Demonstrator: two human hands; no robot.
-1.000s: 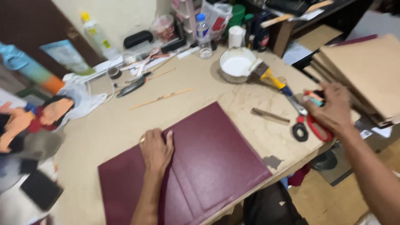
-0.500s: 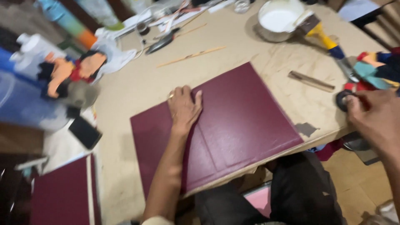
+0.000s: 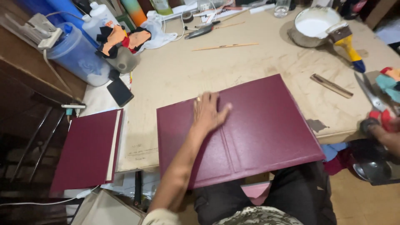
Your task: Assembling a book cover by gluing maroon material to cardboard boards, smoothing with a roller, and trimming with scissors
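A maroon book cover [image 3: 258, 125] lies open and flat on the worktable [image 3: 187, 71], its near edge hanging over the table's front. My left hand [image 3: 208, 112] presses flat on it near the spine grooves, fingers spread. At the right edge of the view my right hand [image 3: 385, 129] grips the red and black handles of a pair of scissors [image 3: 373, 100], whose blades point away across the table.
A second maroon cover [image 3: 85, 150] rests at the table's left end beside a black phone [image 3: 120, 92]. A pot of white glue [image 3: 314, 25] with a yellow-handled brush [image 3: 348, 43] stands at the back right. A metal ruler [image 3: 332, 86], a pencil and a blue jug [image 3: 77, 56] are nearby.
The view has swung left and down, bringing the second cover into sight. My left hand stays on the cover. My right hand has taken hold of the scissors and drawn them toward the table's right edge.
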